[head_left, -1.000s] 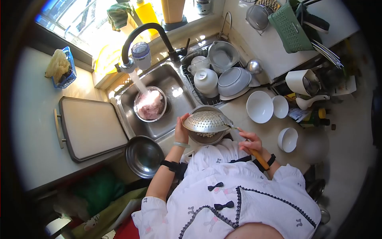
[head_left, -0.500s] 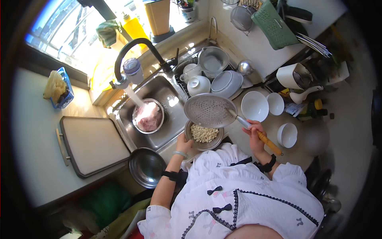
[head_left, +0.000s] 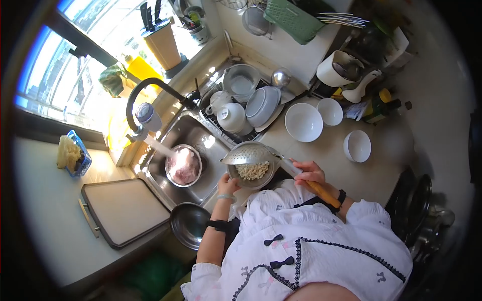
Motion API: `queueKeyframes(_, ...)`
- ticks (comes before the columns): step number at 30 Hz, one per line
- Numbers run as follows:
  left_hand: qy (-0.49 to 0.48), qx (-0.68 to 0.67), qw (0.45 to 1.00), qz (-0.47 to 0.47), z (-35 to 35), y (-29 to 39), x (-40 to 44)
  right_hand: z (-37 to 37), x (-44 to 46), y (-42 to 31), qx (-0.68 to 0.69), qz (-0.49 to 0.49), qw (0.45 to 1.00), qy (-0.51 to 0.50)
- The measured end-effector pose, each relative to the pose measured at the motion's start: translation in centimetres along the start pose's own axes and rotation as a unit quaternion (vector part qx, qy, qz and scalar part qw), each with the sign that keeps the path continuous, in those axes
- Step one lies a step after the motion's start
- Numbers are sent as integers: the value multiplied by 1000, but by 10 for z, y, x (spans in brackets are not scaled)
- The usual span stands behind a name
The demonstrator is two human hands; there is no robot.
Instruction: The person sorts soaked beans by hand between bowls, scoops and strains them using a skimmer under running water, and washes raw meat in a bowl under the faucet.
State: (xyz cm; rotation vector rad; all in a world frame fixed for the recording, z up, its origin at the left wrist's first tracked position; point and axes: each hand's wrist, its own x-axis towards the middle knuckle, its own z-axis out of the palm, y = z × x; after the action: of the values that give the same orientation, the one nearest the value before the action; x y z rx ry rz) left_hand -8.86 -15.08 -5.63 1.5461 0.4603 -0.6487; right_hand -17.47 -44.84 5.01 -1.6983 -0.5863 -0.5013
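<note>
My right hand (head_left: pixel 310 174) is closed around the wooden-ended handle of a large perforated skimmer (head_left: pixel 246 155). The skimmer's head is tilted over a metal bowl (head_left: pixel 268 179) of pale, bean-like pieces (head_left: pixel 253 171); whether it touches the bowl is unclear. With my left hand (head_left: pixel 229 185) I grip the bowl's left rim at the sink's front edge. In the sink (head_left: pixel 214 161), water from a black faucet (head_left: pixel 150 82) runs onto raw meat (head_left: pixel 183 166) in another metal bowl (head_left: pixel 199 175).
Washed dishes crowd a rack (head_left: pixel 213 118) behind the sink. White bowls (head_left: pixel 304 123) stand on the right counter. To the left lie a cutting board (head_left: pixel 125 208) and a blue sponge basket (head_left: pixel 83 155). An empty dark metal bowl (head_left: pixel 191 226) sits near my left forearm.
The skimmer has come down and tipped over the bowl of pale pieces, its head turning more edge-on. My right hand has lowered with it. The view has shifted; my left hand stays on the bowl.
</note>
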Motion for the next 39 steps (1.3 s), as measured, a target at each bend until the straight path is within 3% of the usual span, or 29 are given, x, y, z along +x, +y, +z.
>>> queueKeyframes(2,-1,23,1000,5,2,6,-2,-2,-2,-11,15,134,981,138)
queueKeyframes(4,-29,12,1000,0,10,18,-6,-16,0,-20,-45,167,964,200)
queueKeyframes(6,-72,4,997,1,24,28,-6,-36,-2,-24,154,234,878,389)
queueKeyframes(8,-130,63,989,-21,52,61,-18,-56,-7,-34,168,234,857,426)
queueKeyframes(11,-208,161,964,-45,99,71,-14,-85,-12,-57,245,209,761,564)
queueKeyframes(14,-277,191,940,-46,153,46,1,-117,-18,-87,251,193,728,608)
queueKeyframes(18,-314,211,925,-46,221,11,27,-137,-34,-115,233,181,746,598)
queueKeyframes(20,-355,87,929,-54,242,-3,27,-131,-40,-119,194,215,743,603)
queueKeyframes(22,-305,33,950,-59,244,5,5,-118,-39,-119,180,250,753,582)
queueKeyframes(24,-396,101,912,24,229,-3,17,-97,-34,-108,192,286,757,555)
queueKeyframes(25,-377,98,921,27,210,12,17,-87,-33,-101,198,313,766,526)
queueKeyframes(27,-434,308,803,266,170,43,3,-69,-32,-82,228,353,774,473)
queueKeyframes(31,-409,363,795,263,65,97,-59,-23,10,-33,303,394,801,335)
queueKeyframes(33,-396,183,886,160,34,90,-78,7,44,-13,313,407,823,245)
queueKeyframes(34,-379,175,895,160,25,87,-90,23,58,-7,320,412,823,226)
queueKeyframes(35,-338,27,933,120,17,85,-102,40,72,0,318,408,841,160)
queueKeyframes(36,-289,-122,946,82,10,81,-111,59,85,5,316,401,855,93)
queueKeyframes(39,-145,-218,961,89,-13,55,-137,116,112,12,330,372,866,-49)
